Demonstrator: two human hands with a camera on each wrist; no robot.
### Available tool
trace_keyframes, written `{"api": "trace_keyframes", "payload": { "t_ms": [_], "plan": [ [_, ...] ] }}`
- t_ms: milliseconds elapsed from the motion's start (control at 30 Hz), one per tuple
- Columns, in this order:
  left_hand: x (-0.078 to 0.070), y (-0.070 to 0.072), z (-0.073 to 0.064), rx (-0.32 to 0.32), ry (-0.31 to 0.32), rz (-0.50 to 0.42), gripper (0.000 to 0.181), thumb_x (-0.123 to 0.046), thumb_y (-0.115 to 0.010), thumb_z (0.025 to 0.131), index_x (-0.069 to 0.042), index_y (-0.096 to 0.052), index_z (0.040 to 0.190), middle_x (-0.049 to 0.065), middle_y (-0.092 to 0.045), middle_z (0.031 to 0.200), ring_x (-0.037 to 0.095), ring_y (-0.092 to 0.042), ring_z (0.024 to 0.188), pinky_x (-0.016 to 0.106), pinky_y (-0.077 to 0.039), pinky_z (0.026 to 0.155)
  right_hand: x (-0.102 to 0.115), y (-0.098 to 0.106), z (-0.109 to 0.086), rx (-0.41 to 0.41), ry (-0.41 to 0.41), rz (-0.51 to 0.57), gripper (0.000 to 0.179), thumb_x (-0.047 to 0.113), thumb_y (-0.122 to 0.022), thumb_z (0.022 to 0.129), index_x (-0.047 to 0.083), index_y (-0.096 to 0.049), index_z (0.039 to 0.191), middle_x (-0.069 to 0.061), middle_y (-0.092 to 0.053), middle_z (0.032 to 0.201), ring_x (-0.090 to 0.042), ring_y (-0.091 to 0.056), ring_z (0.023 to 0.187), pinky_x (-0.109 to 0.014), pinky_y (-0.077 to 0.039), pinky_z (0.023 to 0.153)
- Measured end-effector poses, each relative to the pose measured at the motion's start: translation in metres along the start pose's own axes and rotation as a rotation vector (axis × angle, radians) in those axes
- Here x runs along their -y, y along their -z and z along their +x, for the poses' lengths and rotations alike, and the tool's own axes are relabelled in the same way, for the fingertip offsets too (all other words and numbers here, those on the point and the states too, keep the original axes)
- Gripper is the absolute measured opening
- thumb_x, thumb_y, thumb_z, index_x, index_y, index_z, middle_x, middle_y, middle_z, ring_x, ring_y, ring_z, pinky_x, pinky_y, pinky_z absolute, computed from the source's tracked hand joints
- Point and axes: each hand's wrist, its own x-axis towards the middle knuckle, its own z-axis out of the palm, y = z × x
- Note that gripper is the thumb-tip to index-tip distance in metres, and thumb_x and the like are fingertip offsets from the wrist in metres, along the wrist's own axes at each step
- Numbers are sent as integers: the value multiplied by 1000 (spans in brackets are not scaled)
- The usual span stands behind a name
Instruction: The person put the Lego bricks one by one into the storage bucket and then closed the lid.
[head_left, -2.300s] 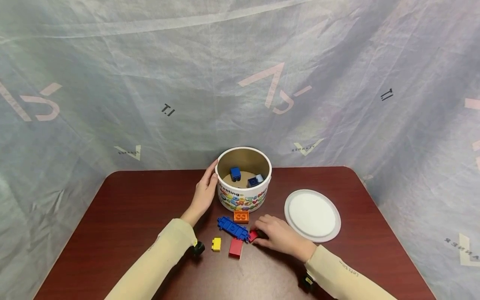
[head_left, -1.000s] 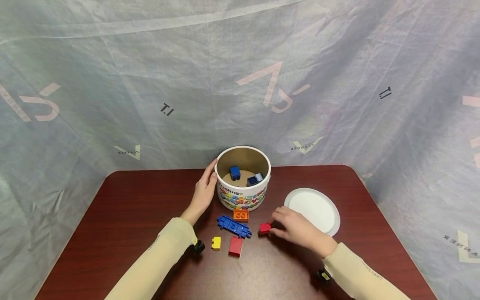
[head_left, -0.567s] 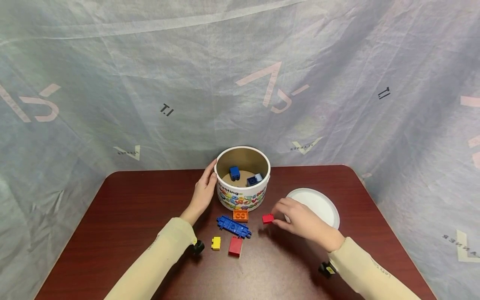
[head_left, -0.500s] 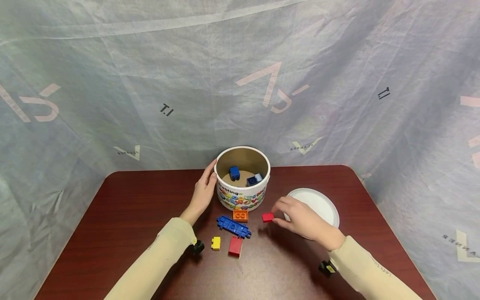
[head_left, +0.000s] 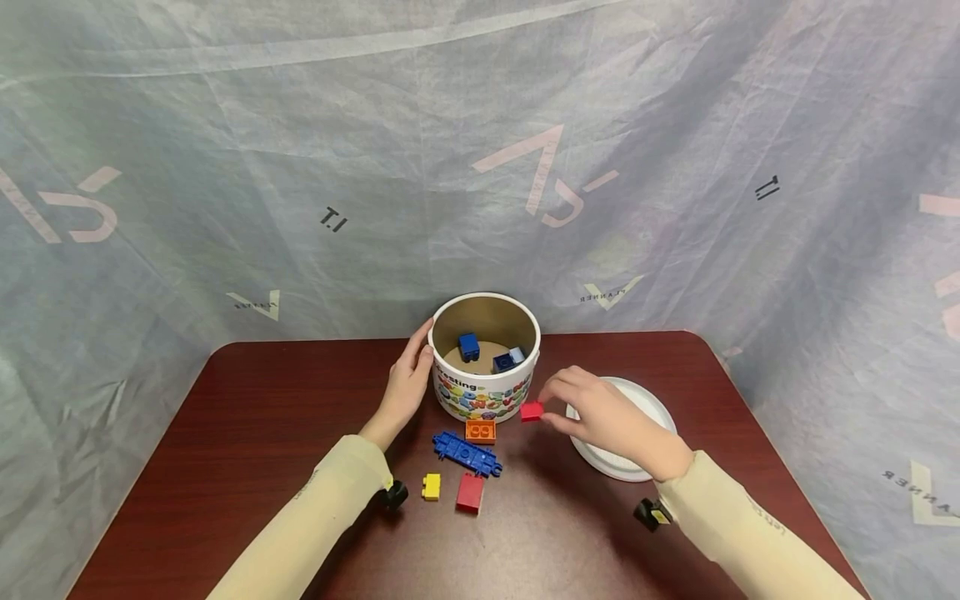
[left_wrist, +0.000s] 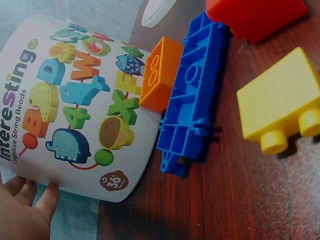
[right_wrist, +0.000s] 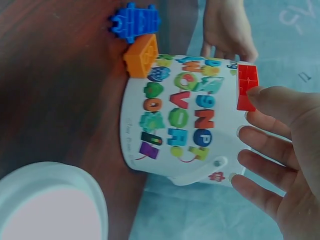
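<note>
My right hand point(head_left: 598, 417) pinches a small red toy brick point(head_left: 532, 412) between thumb and forefinger, in the air just right of the white bucket point(head_left: 483, 403). In the right wrist view the brick's hollow underside shows and the other fingers are spread. My left hand point(head_left: 403, 385) rests against the bucket's left side, fingers fairly straight up to the rim. Inside the bucket sit a blue brick point(head_left: 468, 347) and a dark blue one point(head_left: 503, 363) beside a pale piece. In front of it lie an orange brick point(head_left: 481, 431), a blue wheel-base plate point(head_left: 467, 454), a yellow brick point(head_left: 431, 487) and a larger red brick point(head_left: 470, 492).
A round white lid point(head_left: 645, 405) lies on the dark red table point(head_left: 300, 417), partly behind the right hand. A grey cloth point(head_left: 375, 167) hangs around the table's back and sides.
My right hand has picked the small red brick off the table beside the blue plate, taken it rightward, then lifted it toward the bucket. The left hand has stayed on the bucket.
</note>
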Motion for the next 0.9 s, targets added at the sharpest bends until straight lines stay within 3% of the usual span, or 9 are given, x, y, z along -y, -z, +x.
{"api": "trace_keyframes", "payload": {
  "t_ms": [400,900],
  "plan": [
    [-2,0,0,4,10,12,50,-27,-45,114,-28,-38,163,5,-40,165,30,-40,150,58,-34,119,1,15,27,-54,85,-20,23,19,-86,87,13,-73,104,2,-68,104,-16,-61,99,-35,-56,83],
    [-3,1,0,0,18,-24,49,-27,-47,113,-28,-41,162,5,-43,164,30,-42,149,58,-37,118,-4,28,62,-44,40,10,19,21,-80,94,10,-73,107,-4,-70,106,-21,-60,101,-37,-55,81]
  ]
}}
